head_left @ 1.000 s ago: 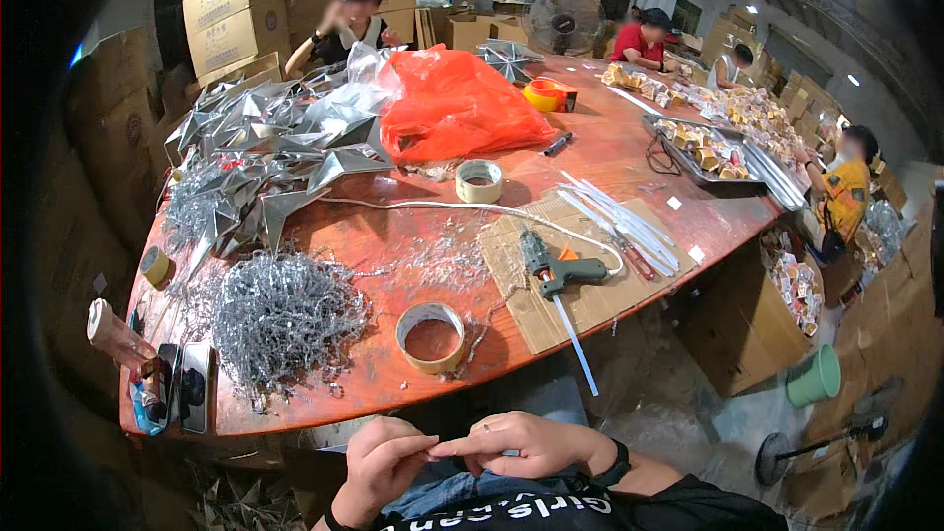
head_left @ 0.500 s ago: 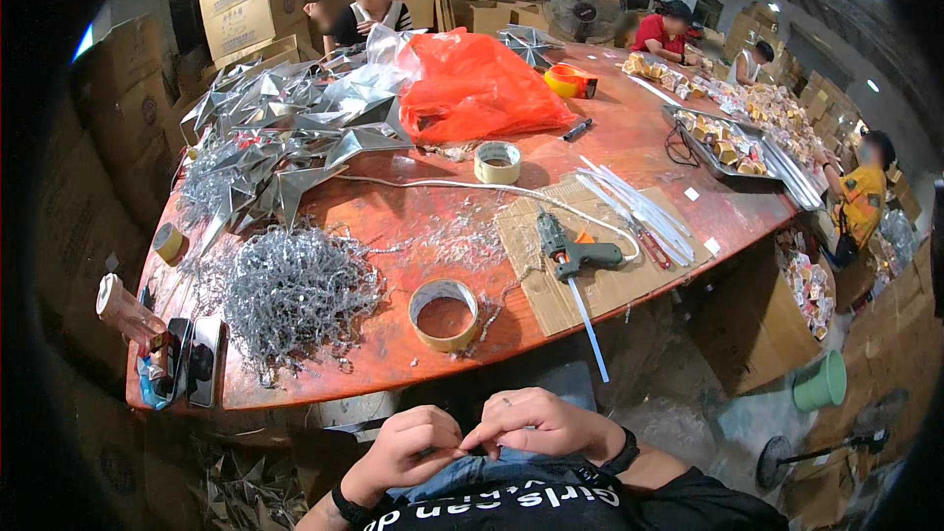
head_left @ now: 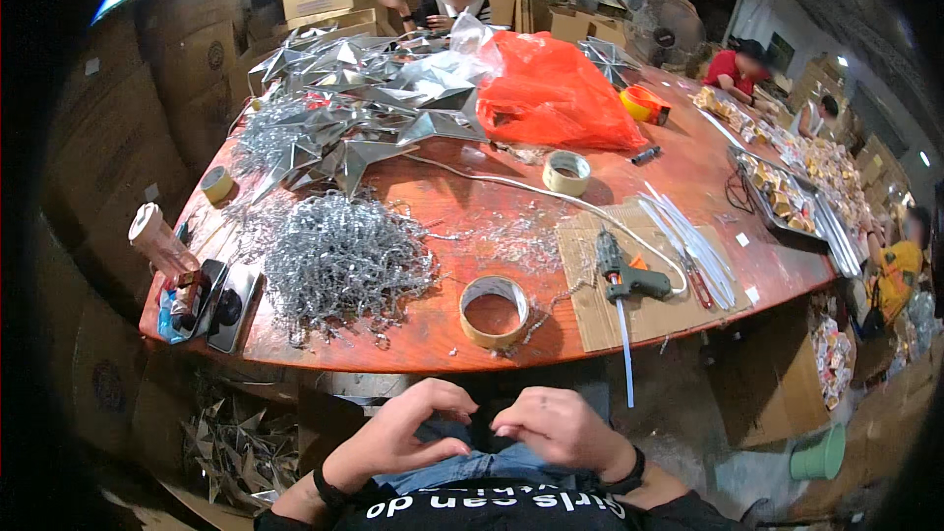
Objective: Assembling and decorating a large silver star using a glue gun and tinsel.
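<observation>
Both my hands are in front of my body, just off the table's near edge. My left hand (head_left: 411, 433) holds nothing; its thumb and fingers are apart in a curved shape. My right hand (head_left: 562, 425) is closed, thumb and fingertips pressed together; whatever they may pinch is too small to make out. Nearest on the red table (head_left: 413, 354) are a roll of tape (head_left: 494, 311) and a heap of silver tinsel strands (head_left: 344, 261). A green hot glue gun (head_left: 629, 275) with a stick sticking out lies on a piece of cardboard (head_left: 590, 326).
Silver foil stars (head_left: 354, 162) pile up behind the tinsel, beside a red plastic bag (head_left: 551, 93). A phone (head_left: 234, 307) and a cup (head_left: 162, 241) stand at the left edge. More stars (head_left: 236, 447) fill a box below. A co-worker (head_left: 457, 0) sits across the table.
My hands have moved apart; the left has opened its fingers while the right stays closed. The whole view has shifted, so the table appears further right and slightly higher up near its front edge.
</observation>
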Available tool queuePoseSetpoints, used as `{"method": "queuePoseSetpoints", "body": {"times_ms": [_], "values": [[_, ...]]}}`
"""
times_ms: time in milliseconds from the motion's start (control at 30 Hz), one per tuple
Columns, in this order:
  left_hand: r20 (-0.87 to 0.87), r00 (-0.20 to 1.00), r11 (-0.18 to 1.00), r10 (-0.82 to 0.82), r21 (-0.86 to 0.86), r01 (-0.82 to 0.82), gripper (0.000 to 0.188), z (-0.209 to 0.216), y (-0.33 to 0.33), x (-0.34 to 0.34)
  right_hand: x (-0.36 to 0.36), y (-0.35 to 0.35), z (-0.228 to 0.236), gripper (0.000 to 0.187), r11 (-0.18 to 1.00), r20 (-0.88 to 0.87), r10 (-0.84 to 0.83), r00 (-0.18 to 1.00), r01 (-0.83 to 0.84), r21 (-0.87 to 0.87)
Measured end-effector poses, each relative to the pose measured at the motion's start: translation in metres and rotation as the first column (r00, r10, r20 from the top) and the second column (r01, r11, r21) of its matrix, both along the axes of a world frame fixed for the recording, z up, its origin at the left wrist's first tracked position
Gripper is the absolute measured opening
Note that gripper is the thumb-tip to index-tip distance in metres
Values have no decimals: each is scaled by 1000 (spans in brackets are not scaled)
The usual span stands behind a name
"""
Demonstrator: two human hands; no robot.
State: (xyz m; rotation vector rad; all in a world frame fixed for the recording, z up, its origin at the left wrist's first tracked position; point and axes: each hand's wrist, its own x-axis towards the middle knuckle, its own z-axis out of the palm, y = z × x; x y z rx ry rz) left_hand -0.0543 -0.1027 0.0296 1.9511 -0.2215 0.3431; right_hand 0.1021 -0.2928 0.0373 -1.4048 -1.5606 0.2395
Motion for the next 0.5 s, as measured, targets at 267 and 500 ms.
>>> {"method": "queuePoseSetpoints", "body": {"times_ms": [267,500], "values": [[280,960,920,-26,383,-87,26,14,-16,11,5,5,-10,9,998,12,12,1000,-11,-58],[205,919,742,-337,658,125,15,14,-5,27,18,-6,-12,17,979,123,144,982,-123,-164]]}}
